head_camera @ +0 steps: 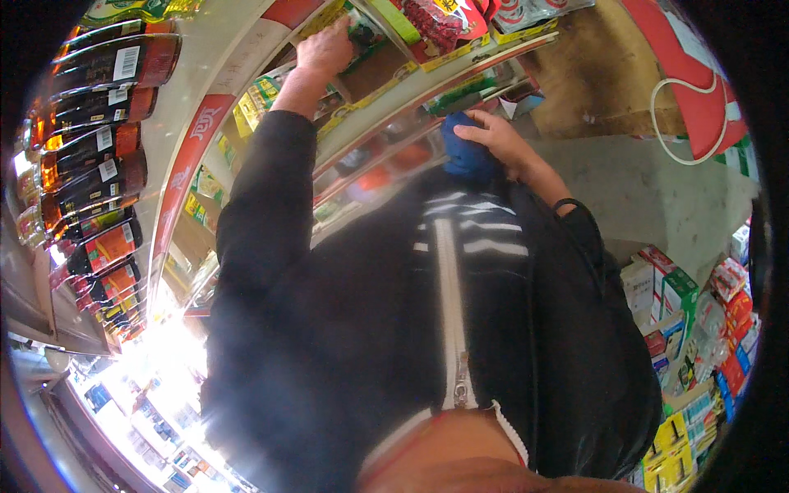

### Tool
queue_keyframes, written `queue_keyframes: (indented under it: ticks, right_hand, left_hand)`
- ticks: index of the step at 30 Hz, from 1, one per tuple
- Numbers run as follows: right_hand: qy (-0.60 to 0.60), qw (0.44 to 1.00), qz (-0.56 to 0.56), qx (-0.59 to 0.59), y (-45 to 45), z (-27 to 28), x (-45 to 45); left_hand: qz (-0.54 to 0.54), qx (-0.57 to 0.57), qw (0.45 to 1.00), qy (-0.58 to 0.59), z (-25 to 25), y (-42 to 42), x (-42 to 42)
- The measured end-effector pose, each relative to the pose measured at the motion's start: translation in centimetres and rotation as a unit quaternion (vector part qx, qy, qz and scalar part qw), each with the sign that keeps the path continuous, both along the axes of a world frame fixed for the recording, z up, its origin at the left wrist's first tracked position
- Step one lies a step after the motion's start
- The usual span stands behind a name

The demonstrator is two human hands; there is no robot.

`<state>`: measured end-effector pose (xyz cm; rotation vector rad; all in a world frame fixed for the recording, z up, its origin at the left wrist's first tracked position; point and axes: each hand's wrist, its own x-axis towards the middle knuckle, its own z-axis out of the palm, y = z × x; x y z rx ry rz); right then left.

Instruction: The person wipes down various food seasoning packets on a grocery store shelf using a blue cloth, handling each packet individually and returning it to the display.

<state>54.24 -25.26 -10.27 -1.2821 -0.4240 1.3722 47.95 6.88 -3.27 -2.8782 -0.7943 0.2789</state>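
Note:
My left hand (325,49) reaches over a shelf compartment at the top, its fingertips beside a dark green packet (365,32). What those fingers touch is too small to make out. Bunched against the front of my dark jacket, a blue cloth (466,151) is gripped by my right hand (500,140). The shelf's pale front edge (425,101) runs between my hands. Just beyond the cloth, green packages (462,92) lie on a lower shelf level. To the right of my left hand sits a red food bag (441,24).
Bottles with dark labels (102,114) line a shelf on the left. Yellow packets (256,101) fill compartments below my left forearm. A white cable (656,117) loops over a red panel (690,80) at upper right. Boxes (675,289) and packaged goods crowd the lower right.

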Motion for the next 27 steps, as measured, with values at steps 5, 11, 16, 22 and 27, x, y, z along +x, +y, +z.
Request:
queue_keyframes:
  ticks: [5,11,16,22,27]
  right_hand:
    - [-0.028,1.000,-0.001,-0.008,0.9,1.0,0.3]
    - [0.001,1.000,0.024,0.001,2.7,1.9,-0.4]
    - [-0.009,0.998,0.056,0.010,3.9,0.8,-1.3]
    - [-0.005,0.996,0.085,0.017,4.8,1.3,-2.8]
    - [0.024,0.997,0.072,0.018,4.5,1.4,-3.7]
  left_hand:
    - [-0.011,0.017,0.990,-0.138,4.7,0.1,-1.7]
    - [-0.025,0.090,0.975,-0.200,7.5,-2.8,-7.7]
    - [0.090,0.137,0.962,-0.218,8.3,-3.6,-12.5]
    - [0.016,0.259,0.934,-0.245,9.6,-2.5,-15.7]
    - [0.002,0.252,0.957,-0.142,5.3,0.1,-17.9]
